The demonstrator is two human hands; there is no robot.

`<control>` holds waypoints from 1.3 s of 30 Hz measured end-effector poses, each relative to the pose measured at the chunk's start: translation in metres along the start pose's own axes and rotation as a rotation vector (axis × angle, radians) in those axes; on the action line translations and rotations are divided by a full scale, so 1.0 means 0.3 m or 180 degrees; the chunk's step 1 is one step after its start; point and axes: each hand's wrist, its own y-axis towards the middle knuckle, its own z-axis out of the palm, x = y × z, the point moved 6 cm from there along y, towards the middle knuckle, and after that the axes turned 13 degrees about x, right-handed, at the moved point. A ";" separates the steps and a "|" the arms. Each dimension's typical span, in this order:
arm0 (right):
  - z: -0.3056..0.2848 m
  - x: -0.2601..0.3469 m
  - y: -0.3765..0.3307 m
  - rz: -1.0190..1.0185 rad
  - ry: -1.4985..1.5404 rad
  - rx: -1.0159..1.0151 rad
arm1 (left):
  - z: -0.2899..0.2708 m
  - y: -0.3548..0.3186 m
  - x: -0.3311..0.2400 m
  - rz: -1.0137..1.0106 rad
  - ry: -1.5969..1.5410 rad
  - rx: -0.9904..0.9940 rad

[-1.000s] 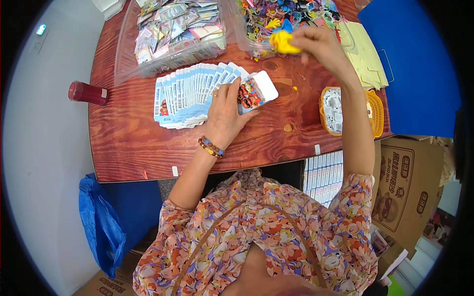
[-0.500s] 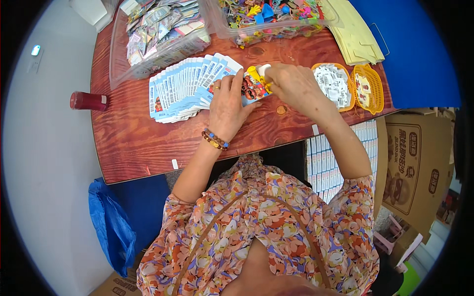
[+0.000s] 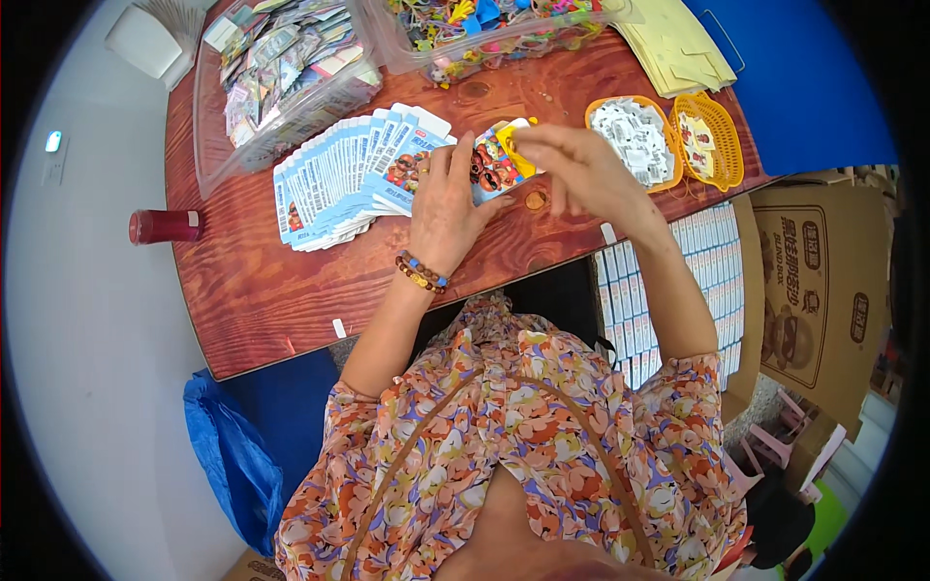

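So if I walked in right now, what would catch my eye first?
Probably the long fan of blue-and-white flat packets spread across the reddish wooden table, with the left hand pressing on its right end. Beside it, the right hand pinches a small yellow toy piece over a colourful open packet. Two orange plastic baskets sit at the right.

Colourful printed packet (image 3: 492, 167) flat on table, yellow toy (image 3: 511, 155) at its opening.
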 end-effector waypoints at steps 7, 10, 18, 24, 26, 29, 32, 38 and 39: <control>0.064 -0.081 0.009 0.0537 0.1051 0.0449 | 0.031 0.015 -0.024 0.0162 -0.0080 0.0001; -0.019 -0.067 -0.053 -0.0110 0.0710 -0.0295 | 0.035 0.021 -0.031 0.0256 -0.0150 -0.0084; -0.390 -0.245 -0.153 0.0924 -0.1496 -0.1439 | 0.065 0.027 -0.057 0.0275 -0.0050 0.0061; -0.387 -0.319 -0.092 0.0877 -0.2121 -0.1407 | 0.091 0.012 -0.084 0.0297 -0.0085 0.0203; -0.404 -0.334 -0.109 0.0907 -0.1455 -0.1421 | 0.089 0.012 -0.080 0.0282 -0.0116 0.0250; -0.434 -0.341 -0.142 0.0771 -0.0447 -0.1465 | 0.086 0.019 -0.083 0.0362 -0.0083 0.0239; -0.450 -0.346 -0.165 0.0602 0.0166 -0.1503 | 0.095 0.027 -0.090 0.0325 -0.0126 0.0298; -0.470 -0.355 -0.182 0.0391 0.0576 -0.1389 | 0.112 0.043 -0.106 0.0266 -0.0002 0.0393; -0.471 -0.351 -0.181 0.0363 0.0417 -0.1382 | 0.114 0.046 -0.104 0.0225 0.0020 0.0423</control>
